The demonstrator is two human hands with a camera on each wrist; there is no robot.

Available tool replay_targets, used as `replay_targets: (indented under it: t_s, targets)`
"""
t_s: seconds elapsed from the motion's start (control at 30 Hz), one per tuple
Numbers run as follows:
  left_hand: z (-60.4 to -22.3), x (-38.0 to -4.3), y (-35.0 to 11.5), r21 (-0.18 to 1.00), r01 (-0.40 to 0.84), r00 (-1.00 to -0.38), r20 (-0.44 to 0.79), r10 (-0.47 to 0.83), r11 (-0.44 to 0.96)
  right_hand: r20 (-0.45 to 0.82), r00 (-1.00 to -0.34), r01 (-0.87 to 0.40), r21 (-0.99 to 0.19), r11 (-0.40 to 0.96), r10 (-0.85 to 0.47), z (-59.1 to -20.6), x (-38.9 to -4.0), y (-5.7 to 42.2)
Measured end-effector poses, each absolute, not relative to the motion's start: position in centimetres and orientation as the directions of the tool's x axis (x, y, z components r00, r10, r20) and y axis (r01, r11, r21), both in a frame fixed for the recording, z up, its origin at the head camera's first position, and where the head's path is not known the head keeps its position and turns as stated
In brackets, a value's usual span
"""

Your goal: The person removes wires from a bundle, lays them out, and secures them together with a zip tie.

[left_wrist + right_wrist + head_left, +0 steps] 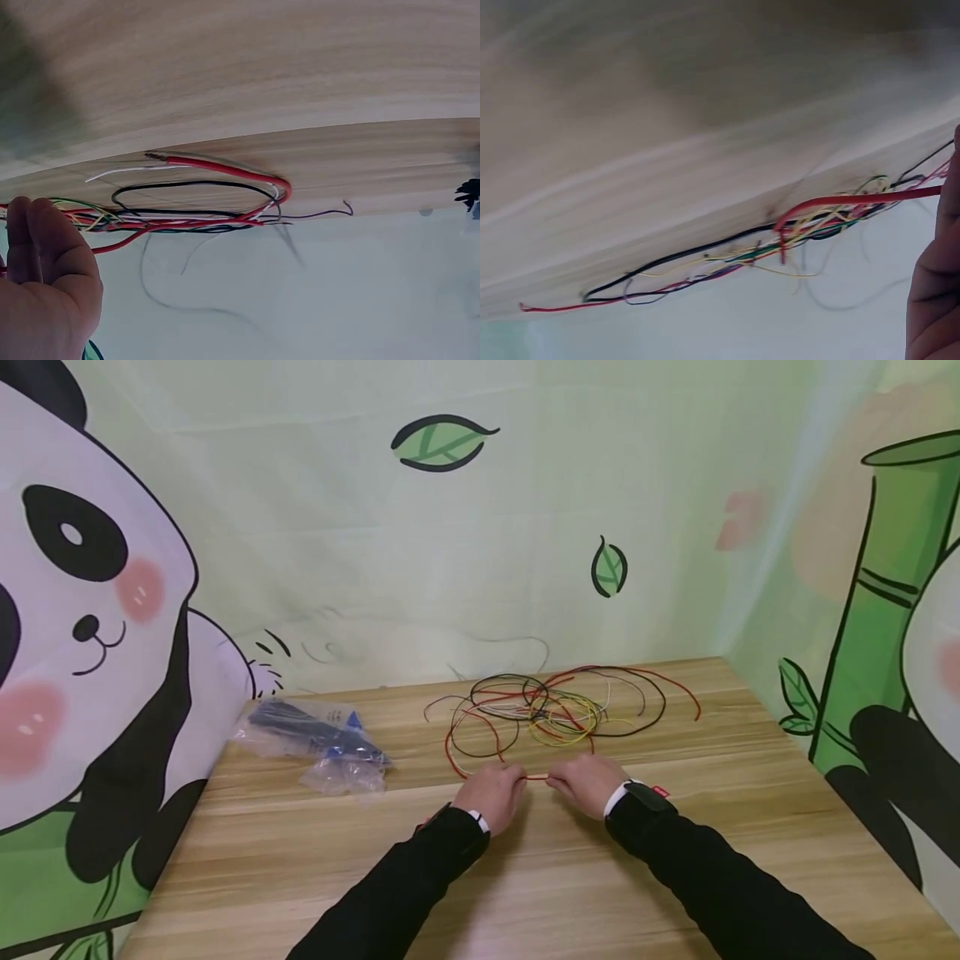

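Both hands are close together over the near side of a loose wire pile. My left hand (pixel 491 795) pinches a red wire (pixel 537 777) between thumb and fingers. A short distance to the right, my right hand (pixel 588 783) pinches the same wire, so a short straight length spans the gap. In the left wrist view, red wire (pixel 120 244) runs out from behind the left hand (pixel 56 277). The right wrist view has the right hand (pixel 936 292) at its edge, with a red wire (pixel 870 198) extending left from it and bending down at its end.
Beyond the hands lies a tangle of black, red, white and yellow wires (pixel 566 720) on the wooden table (pixel 315 860). A clear plastic bag (pixel 341 775) with a dark item inside sits at the left. A printed panda backdrop (pixel 300 527) stands behind the table.
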State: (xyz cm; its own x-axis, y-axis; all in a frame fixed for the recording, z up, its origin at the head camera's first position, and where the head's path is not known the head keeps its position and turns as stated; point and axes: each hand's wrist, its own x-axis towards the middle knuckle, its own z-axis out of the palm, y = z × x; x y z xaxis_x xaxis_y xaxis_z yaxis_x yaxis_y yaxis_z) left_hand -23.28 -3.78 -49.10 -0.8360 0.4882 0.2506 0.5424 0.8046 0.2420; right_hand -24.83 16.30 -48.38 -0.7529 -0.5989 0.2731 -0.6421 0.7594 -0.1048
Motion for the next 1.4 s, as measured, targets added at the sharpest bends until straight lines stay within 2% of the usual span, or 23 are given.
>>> replay_targets:
  t_s: [0.47,1.4]
  targets:
    - [-49.2,-22.4,-5.4,0.289,0.513,-0.856,0.242,0.457,0.808,0.199,-0.806,-0.587,-0.150,0.795,-0.557,-49.0,-25.5,18.7]
    - [-48.5,-20.2,-9.4,0.256,0.606,-0.777,0.393,0.491,0.753,0.207,-0.843,-0.532,-0.180,0.828,-0.497,-48.9,-25.6,22.6]
